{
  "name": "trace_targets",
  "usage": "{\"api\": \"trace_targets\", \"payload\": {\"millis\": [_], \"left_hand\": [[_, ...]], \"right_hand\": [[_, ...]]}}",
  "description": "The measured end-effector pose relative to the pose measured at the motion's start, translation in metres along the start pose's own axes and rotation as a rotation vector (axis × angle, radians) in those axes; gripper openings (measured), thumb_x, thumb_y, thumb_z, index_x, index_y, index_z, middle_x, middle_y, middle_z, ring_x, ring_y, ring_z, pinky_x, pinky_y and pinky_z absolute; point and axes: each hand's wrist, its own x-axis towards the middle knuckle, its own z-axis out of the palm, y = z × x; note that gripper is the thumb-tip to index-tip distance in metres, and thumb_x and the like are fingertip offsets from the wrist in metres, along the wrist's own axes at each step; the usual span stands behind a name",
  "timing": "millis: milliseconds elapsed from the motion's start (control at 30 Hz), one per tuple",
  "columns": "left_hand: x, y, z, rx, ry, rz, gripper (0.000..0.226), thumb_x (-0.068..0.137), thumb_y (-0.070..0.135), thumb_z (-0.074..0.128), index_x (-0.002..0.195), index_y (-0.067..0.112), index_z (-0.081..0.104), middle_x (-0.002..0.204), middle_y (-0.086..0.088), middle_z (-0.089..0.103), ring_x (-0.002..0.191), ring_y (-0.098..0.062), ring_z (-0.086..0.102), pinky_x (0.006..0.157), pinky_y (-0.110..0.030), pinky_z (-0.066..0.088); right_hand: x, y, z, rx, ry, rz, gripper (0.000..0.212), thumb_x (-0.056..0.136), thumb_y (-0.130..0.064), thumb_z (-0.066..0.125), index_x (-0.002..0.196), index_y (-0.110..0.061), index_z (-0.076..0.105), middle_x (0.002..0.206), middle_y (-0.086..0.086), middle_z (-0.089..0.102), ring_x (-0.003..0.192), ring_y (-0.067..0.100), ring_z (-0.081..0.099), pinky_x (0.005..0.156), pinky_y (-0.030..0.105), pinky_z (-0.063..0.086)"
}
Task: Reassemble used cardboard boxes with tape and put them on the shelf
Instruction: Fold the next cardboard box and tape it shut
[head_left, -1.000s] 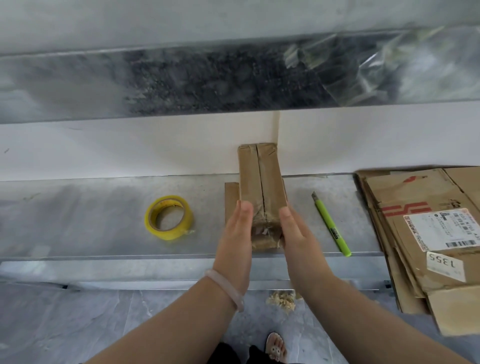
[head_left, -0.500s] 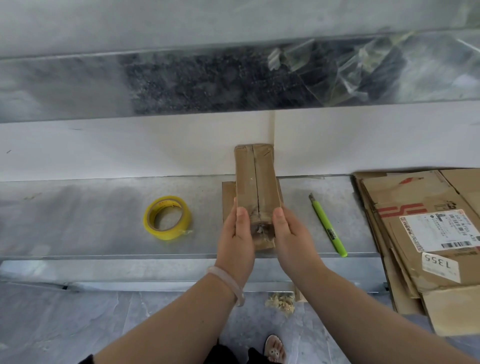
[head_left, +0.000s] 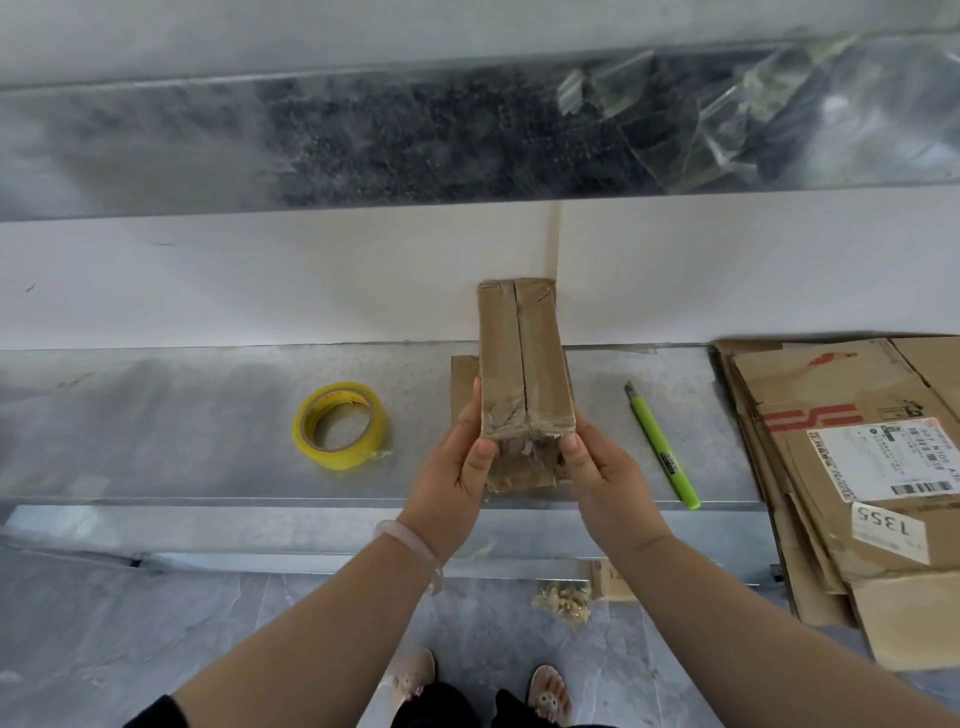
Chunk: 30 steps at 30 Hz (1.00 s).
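At mid-table (head_left: 156, 415), left hand (head_left: 457, 467) and right hand (head_left: 602, 467) grip the box (head_left: 524, 364) by its near end. A tape roll (head_left: 340, 426) lies at nine o'clock, with a green cutter (head_left: 662, 452) and flattened cardboard (head_left: 831, 467) at three. Earlier, straight fingers pressed its sides.

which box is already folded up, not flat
The small narrow box held by the left hand and right hand; the cardboard stack at right lies flattened.

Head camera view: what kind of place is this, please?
Probably a packing or storage area: a metal shelf, a stack of flattened cardboard boxes, a yellow tape roll and a green knife.
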Motion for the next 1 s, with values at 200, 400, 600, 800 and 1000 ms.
{"api": "trace_targets", "payload": {"millis": [200,400,600,800,1000], "left_hand": [[-0.003,0.001,-0.010,-0.023,-0.087,-0.008,0.054,0.099,0.051,0.041,0.150,0.040,0.029,0.152,0.001,0.043,0.142,-0.019,0.038,0.114,-0.051,0.034],[-0.004,-0.007,-0.016,0.048,-0.028,-0.011,0.042,0.096,0.014,0.056,0.131,0.037,0.049,0.109,0.026,0.068,0.106,0.011,0.059,0.090,-0.011,0.044],[-0.009,0.007,-0.003,-0.276,0.029,-0.222,0.038,0.100,0.007,0.048,0.136,0.017,0.056,0.126,-0.003,0.067,0.121,-0.021,0.061,0.104,-0.050,0.047],[0.005,0.034,0.008,-0.233,0.046,-0.210,0.046,0.084,0.058,0.062,0.123,0.035,0.063,0.114,-0.006,0.070,0.107,-0.028,0.066,0.089,-0.050,0.056],[0.002,0.030,0.023,0.038,0.171,-0.170,0.035,0.096,0.032,0.052,0.130,0.026,0.058,0.115,0.008,0.046,0.097,0.011,0.049,0.083,-0.004,0.042]], "right_hand": [[-0.004,-0.005,0.000,0.210,-0.070,0.153,0.042,0.102,-0.042,0.043,0.142,-0.033,0.052,0.137,-0.010,0.061,0.131,0.009,0.051,0.117,0.042,0.034],[-0.003,-0.016,-0.004,0.182,-0.028,0.202,0.039,0.091,-0.059,0.049,0.119,-0.039,0.068,0.119,-0.010,0.070,0.119,0.011,0.061,0.110,0.043,0.042],[-0.003,-0.010,-0.002,0.243,-0.058,0.302,0.038,0.096,-0.059,0.041,0.119,-0.042,0.066,0.122,-0.014,0.069,0.125,0.010,0.056,0.115,0.042,0.035],[0.000,-0.032,0.003,0.049,-0.028,0.241,0.038,0.089,-0.064,0.054,0.111,-0.035,0.064,0.107,-0.011,0.072,0.105,0.007,0.065,0.094,0.028,0.051],[0.000,-0.046,0.013,-0.151,0.043,0.161,0.019,0.102,-0.036,0.046,0.101,-0.028,0.062,0.094,-0.008,0.069,0.089,0.007,0.064,0.072,0.022,0.048]]}}
